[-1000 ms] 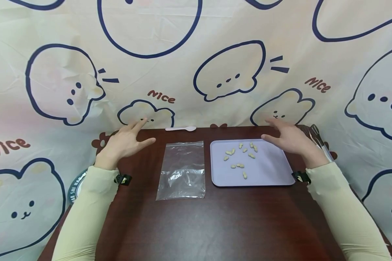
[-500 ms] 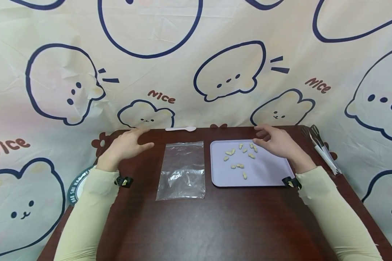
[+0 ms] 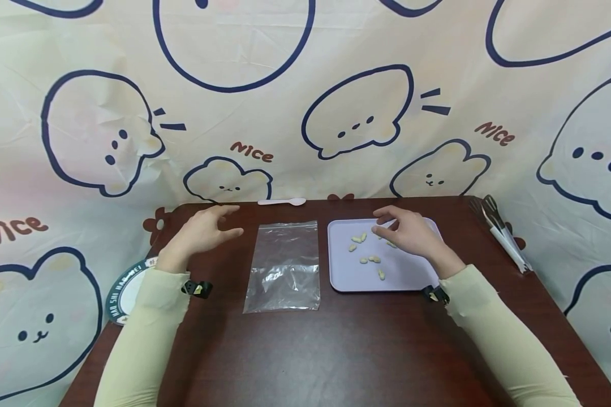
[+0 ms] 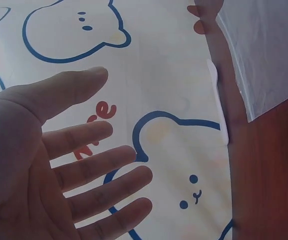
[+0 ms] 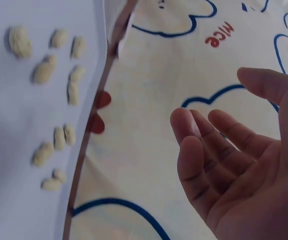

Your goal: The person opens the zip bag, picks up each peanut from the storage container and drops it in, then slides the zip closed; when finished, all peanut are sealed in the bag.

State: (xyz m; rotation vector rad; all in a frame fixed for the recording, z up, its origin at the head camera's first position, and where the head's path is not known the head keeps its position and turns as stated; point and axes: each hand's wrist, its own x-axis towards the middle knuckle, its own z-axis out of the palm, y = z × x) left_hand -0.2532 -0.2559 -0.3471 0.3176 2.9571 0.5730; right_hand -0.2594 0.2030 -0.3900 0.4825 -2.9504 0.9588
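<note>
Tbl (image 3: 305, 362): L hand (image 3: 198, 233) nr bag (image 3: 285, 274), R hand (image 3: 411, 233) nr peanuts (image 3: 374, 259); fingers (image 4: 99, 162) & thumbs (image 4: 76, 89) parted.

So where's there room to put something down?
There's bare shiny brown table between the pale yellow sleeves, on the near side of the clear plastic zip bag and lilac rectangular tray. The tray is crowded: beige peanuts, the right hand above.

A person's right hand (image 3: 409, 233) blocks some peanuts (image 3: 374, 259) and part of the lavender tray (image 3: 346, 274) from the head camera. Well left of the tray, a sleeve (image 3: 142, 339) covers part of a round green-rimmed disc (image 3: 114, 305); just left, a plastic bag (image 4: 268, 55) runs out of the left wrist frame.
</note>
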